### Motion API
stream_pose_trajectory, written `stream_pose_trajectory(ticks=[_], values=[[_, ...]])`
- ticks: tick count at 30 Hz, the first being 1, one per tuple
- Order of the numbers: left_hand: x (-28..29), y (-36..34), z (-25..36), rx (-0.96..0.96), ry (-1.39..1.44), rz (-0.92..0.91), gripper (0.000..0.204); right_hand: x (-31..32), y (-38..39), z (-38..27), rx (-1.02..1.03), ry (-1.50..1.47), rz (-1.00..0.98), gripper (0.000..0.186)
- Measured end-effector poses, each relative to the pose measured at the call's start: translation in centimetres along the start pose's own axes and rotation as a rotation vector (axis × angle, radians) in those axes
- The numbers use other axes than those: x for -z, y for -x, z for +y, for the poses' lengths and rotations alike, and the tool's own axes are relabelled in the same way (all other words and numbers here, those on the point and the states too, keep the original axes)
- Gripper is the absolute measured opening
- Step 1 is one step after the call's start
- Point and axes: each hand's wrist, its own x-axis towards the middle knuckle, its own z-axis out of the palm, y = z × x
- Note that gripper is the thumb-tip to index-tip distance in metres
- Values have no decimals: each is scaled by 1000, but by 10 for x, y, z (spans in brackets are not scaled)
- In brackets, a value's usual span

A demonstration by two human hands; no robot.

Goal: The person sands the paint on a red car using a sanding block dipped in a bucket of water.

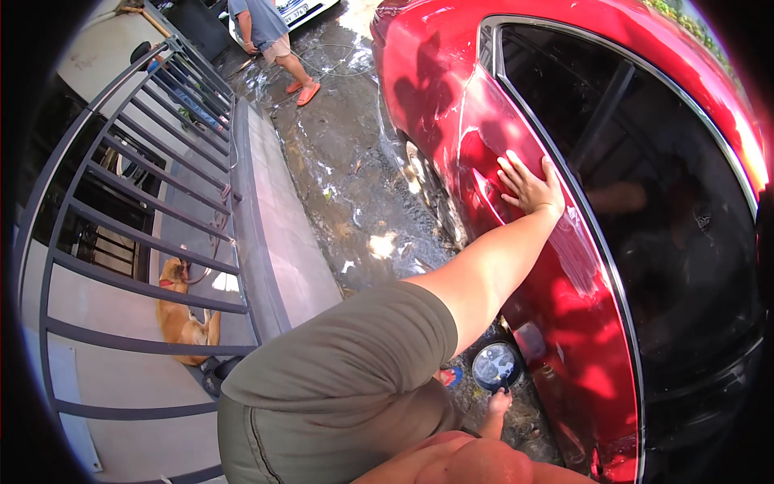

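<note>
My left hand [528, 189] lies flat on the red car [601, 355], fingers spread, on the panel below the dark side window [645, 161]. Pale wet smears show on the paint around it. Low beside the car, my right hand [500, 401] is closed at the dark handle of a round black-rimmed dipper [493, 365]. Whitish, foamy-looking water shows inside the dipper. My fingers there are small in view and partly hidden.
Wet ground [347, 161] runs between the car and a low concrete ledge [278, 210] with a metal railing [145, 234]. Behind the railing rests a leashed tan dog [181, 315]. A person [266, 32] in orange slippers stands ahead near a white car [302, 12]; a thin hose [339, 71] lies there.
</note>
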Motion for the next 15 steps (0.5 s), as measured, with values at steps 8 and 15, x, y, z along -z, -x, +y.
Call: stream_pose_trajectory(ticks=[8, 15], values=[[1, 1, -1, -9, 10, 38, 88, 48, 45, 73, -195, 87, 107, 28], [4, -3, -2, 9, 12, 37, 93, 46, 106, 19, -351, 344, 148, 32]])
